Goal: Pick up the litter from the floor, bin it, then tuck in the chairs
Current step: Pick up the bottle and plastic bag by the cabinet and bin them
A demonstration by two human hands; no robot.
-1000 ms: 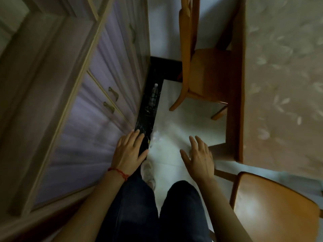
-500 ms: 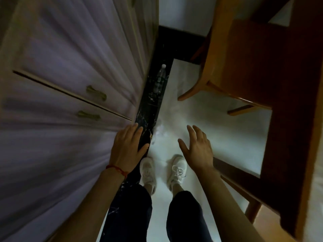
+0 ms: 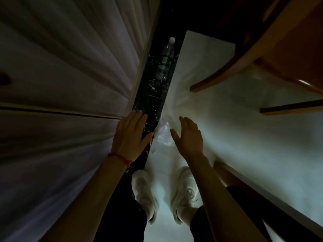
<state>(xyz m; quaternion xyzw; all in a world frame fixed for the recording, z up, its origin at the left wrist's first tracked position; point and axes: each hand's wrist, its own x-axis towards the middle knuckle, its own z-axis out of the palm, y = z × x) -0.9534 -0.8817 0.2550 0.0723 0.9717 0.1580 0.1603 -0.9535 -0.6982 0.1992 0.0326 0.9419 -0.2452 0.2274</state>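
Observation:
A crumpled clear plastic wrapper (image 3: 163, 134) lies on the white floor tile, right at the edge of the dark strip. My left hand (image 3: 130, 137) and my right hand (image 3: 189, 138) hover on either side of it, fingers spread, holding nothing. Farther off, a clear plastic bottle (image 3: 165, 60) with a white cap lies lengthwise on the dark strip beside the cabinet. A wooden chair (image 3: 272, 55) stands at the upper right, with one leg on the white tile.
A pale cabinet front (image 3: 70, 84) fills the left side. A dark wooden table edge (image 3: 262, 203) runs along the lower right. My white shoes (image 3: 143, 191) stand on the floor below my hands. The passage between cabinet and table is narrow.
The view has dropped much closer to the floor. Both hands have come down on either side of the crumpled wrapper. The bottle and the chair leg look larger and nearer.

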